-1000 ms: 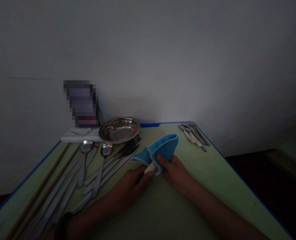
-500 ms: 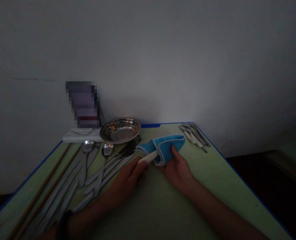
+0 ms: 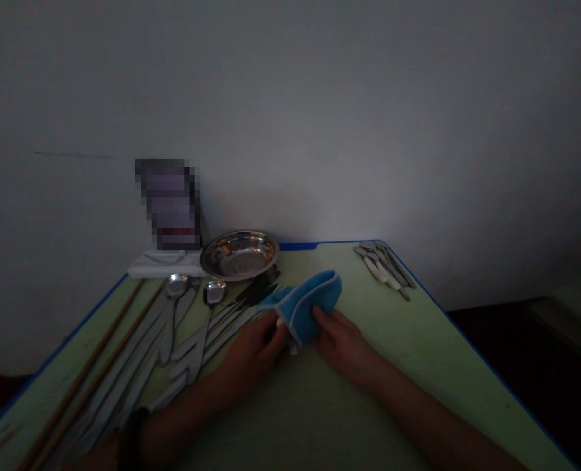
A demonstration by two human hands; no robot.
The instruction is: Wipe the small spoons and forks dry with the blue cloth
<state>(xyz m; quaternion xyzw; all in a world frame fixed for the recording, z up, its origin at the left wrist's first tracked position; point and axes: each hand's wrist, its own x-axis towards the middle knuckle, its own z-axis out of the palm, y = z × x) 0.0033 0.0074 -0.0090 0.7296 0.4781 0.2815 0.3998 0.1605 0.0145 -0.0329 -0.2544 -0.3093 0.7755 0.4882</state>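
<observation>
A blue cloth [image 3: 312, 302] with a pale edge is folded around a utensil over the middle of the table. My right hand [image 3: 342, 341] pinches the cloth from the right, thumb on top. My left hand [image 3: 260, 340] is closed on the utensil's white handle [image 3: 280, 323], of which only a small bit shows. The rest of the utensil is covered by the cloth, so its kind cannot be made out. Just beyond my left hand lie several dark-ended utensils [image 3: 251, 297] and a square-bowled spoon [image 3: 214, 292].
A steel basin [image 3: 240, 256] stands at the back by the wall. Left are ladle-like spoons [image 3: 177, 286], long flat utensils and wooden sticks [image 3: 91, 356]. Several utensils, some white-handled [image 3: 375, 268], lie back right. A blurred-out upright panel [image 3: 170, 204] stands on a white object [image 3: 160, 263].
The cloth and my right hand have moved left along the handle toward my left hand, covering most of the white handle. The view has shifted slightly.
</observation>
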